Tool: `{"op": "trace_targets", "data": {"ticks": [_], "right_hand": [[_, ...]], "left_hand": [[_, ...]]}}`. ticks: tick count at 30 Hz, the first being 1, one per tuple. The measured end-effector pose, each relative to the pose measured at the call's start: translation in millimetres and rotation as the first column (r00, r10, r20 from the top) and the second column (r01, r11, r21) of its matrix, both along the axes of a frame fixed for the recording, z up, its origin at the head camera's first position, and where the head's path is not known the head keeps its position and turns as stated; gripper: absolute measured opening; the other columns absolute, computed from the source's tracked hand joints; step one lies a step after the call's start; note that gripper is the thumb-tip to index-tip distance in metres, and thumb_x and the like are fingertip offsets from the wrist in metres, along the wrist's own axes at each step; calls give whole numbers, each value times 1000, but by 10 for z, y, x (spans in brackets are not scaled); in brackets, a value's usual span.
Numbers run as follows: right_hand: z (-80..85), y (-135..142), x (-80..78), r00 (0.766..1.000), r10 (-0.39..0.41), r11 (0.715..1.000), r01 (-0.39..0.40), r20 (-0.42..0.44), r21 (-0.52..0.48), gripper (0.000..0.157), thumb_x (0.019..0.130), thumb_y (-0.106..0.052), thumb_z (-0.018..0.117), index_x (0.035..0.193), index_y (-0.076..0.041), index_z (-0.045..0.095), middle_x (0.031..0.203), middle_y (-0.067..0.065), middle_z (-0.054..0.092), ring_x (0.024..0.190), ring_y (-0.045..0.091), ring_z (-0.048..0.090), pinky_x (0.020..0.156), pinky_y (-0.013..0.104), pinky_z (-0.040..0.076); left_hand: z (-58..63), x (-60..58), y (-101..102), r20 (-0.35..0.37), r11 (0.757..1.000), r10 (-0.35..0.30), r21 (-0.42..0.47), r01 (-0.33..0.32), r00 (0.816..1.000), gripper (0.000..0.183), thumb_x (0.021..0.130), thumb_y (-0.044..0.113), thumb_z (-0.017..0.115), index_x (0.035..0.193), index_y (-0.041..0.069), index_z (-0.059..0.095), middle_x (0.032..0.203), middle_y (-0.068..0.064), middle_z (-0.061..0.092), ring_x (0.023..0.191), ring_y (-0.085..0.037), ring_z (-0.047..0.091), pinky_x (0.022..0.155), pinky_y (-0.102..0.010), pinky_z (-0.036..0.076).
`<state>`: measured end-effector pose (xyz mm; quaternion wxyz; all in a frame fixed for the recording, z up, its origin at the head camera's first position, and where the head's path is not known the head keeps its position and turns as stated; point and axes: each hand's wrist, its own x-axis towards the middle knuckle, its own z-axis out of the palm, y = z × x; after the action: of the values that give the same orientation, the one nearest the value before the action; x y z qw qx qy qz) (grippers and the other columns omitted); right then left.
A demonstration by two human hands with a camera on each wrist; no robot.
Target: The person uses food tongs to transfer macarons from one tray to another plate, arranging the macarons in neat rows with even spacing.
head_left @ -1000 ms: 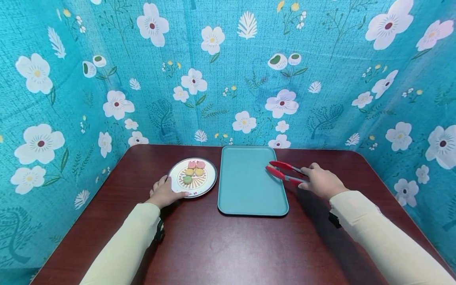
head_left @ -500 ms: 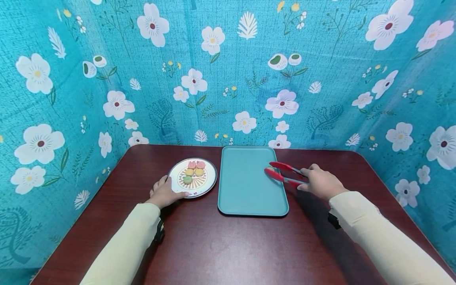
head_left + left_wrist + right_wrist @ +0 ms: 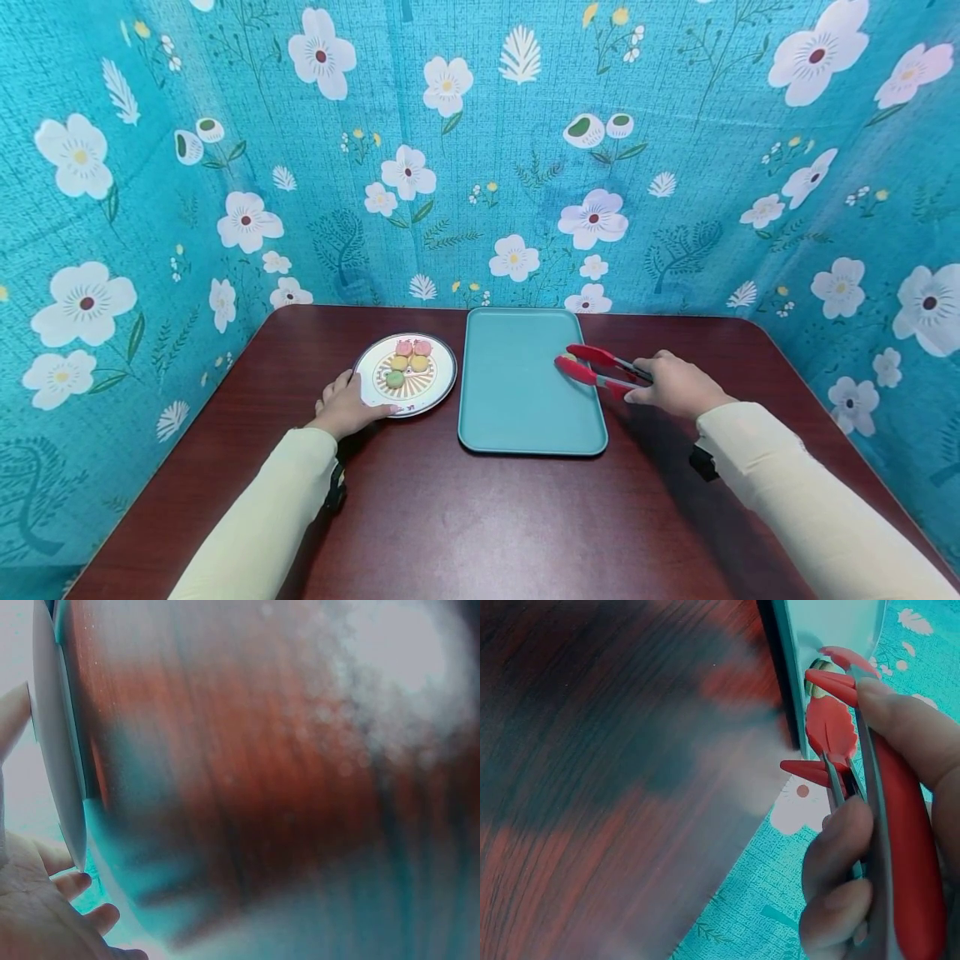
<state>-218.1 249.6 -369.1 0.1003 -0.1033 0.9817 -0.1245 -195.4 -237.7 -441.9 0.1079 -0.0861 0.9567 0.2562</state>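
A white plate [image 3: 435, 392] with a patterned centre stands left on the table, bearing small round macarons: two pink [image 3: 414, 347], two yellow [image 3: 408, 362] and one green [image 3: 395, 379]. My left hand [image 3: 347, 408] holds its near left rim, thumb over the edge. In the left wrist view, the hand [image 3: 45, 900] has its fingers at the plate's underside [image 3: 56, 742]. My right hand [image 3: 678, 385] grips red-tipped metal tongs [image 3: 600, 367]. Their slightly spread tips are over the right side of a teal tray [image 3: 525, 400], with a greenish macaron [image 3: 820, 676] between them.
The dark reddish-brown table [image 3: 480, 517] extends in front of the tray and plate. A blue flowered cloth [image 3: 465, 167] hangs behind the table and along both sides. The tray has a low raised rim.
The tongs' tips have shifted slightly left and spread a little, and the greenish macaron now shows between them. The left hand and plate have stayed put.
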Motion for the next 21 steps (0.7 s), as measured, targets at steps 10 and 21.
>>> {"op": "trace_targets", "data": {"ticks": [10,21], "right_hand": [[0,26,-19,1000,25,1000,-25,6,-7,71,80,-32,79,132,7,52,109,24,55,85,29,53,62,38,50],[-2,53,11,1000,9,1000,-9,-2,-3,72,81,-33,78,135,5,50,107,20,53,80,25,53,60,35,46]], "left_hand": [[9,-3,2,7,1000,-4,-5,4,1000,110,79,58,68,150,-7,14,153,-27,11,136,-48,11,108,-66,12],[28,19,11,-3,1000,-10,-5,10,1000,110,79,57,69,150,-7,15,153,-27,12,136,-49,12,108,-65,14]]}}
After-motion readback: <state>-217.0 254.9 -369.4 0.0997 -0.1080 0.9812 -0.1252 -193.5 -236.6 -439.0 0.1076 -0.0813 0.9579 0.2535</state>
